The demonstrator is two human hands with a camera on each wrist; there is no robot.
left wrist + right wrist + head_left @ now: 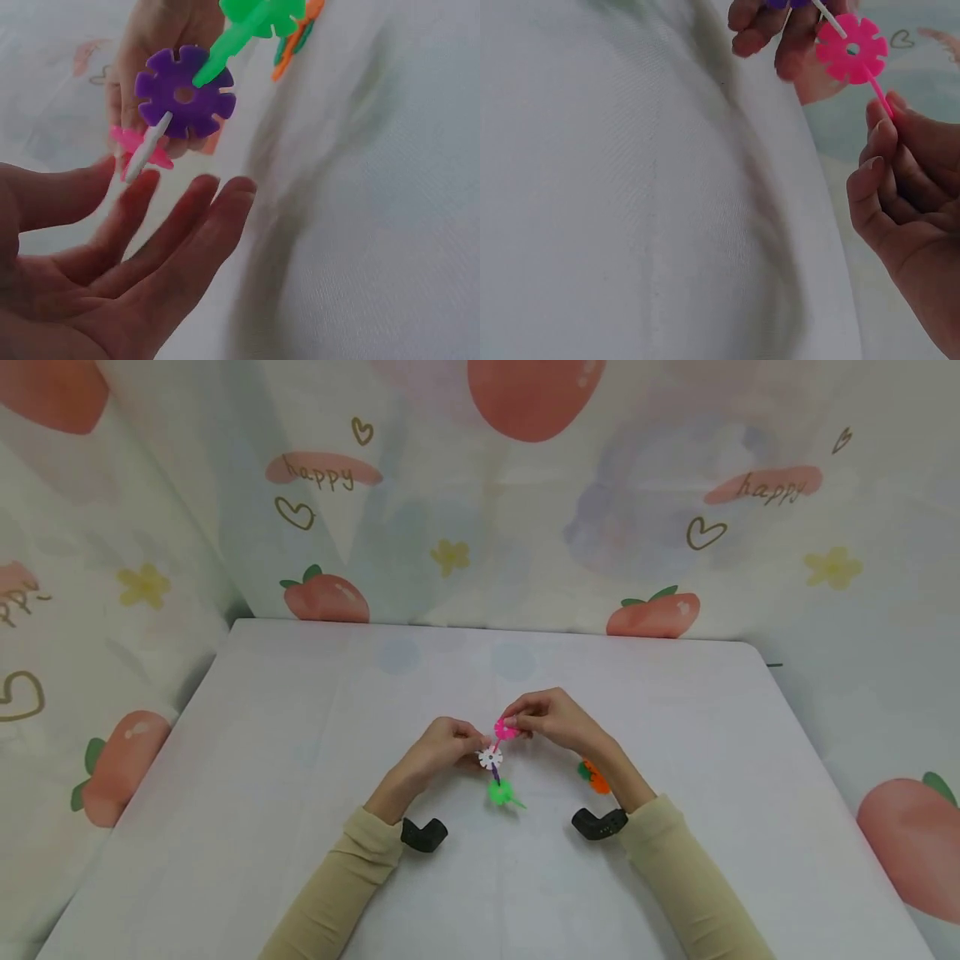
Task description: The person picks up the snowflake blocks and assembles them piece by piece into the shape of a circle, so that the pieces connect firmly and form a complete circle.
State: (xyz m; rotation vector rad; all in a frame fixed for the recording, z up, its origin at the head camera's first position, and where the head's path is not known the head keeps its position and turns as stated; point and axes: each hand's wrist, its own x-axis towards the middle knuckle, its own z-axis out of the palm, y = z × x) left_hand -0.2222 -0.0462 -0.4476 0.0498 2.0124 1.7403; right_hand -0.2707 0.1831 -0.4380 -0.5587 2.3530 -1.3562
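A chain of slotted plastic flower discs hangs between the two hands above the table. My left hand [444, 745] pinches the edge of the white disc [491, 759] between thumb and index finger, its other fingers spread. At the chain's upper end, the right hand [558, 720] pinches the outer pink disc [505, 729] by its rim. Another pink disc [853, 49] joins that one to the white disc. Below the white disc comes a purple disc [184, 91], face-on in the left wrist view. Two green discs, one a facing green disc [499, 792], form the lower end.
An orange disc [599, 779] joined to a dark green disc [584, 770] lies on the white table [300, 710], beside the right forearm. Black wrist cameras protrude inward from both cuffs. Patterned cloth [510, 510] hangs behind the table and along its sides.
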